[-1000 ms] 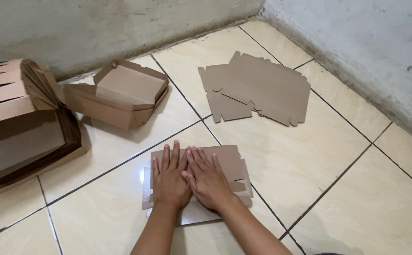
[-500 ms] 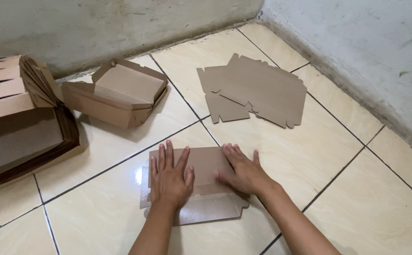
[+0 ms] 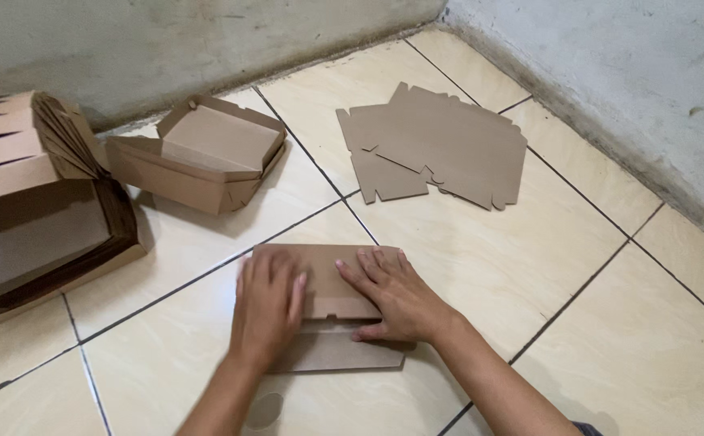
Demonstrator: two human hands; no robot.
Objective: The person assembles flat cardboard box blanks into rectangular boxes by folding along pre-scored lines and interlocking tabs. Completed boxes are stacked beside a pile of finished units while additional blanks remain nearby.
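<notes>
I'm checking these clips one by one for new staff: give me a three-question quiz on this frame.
1. True or false: both hands press on the folded cardboard blank on the tiled floor.
2. Where does the pile of flat blanks lie? A) under the left hand B) beyond the right hand, near the wall corner C) inside the open box
3. What sits at the far left edge of the view?

Key
1. True; both palms lie flat on it.
2. B
3. A stack of nested boxes, beside the single open box.
</notes>
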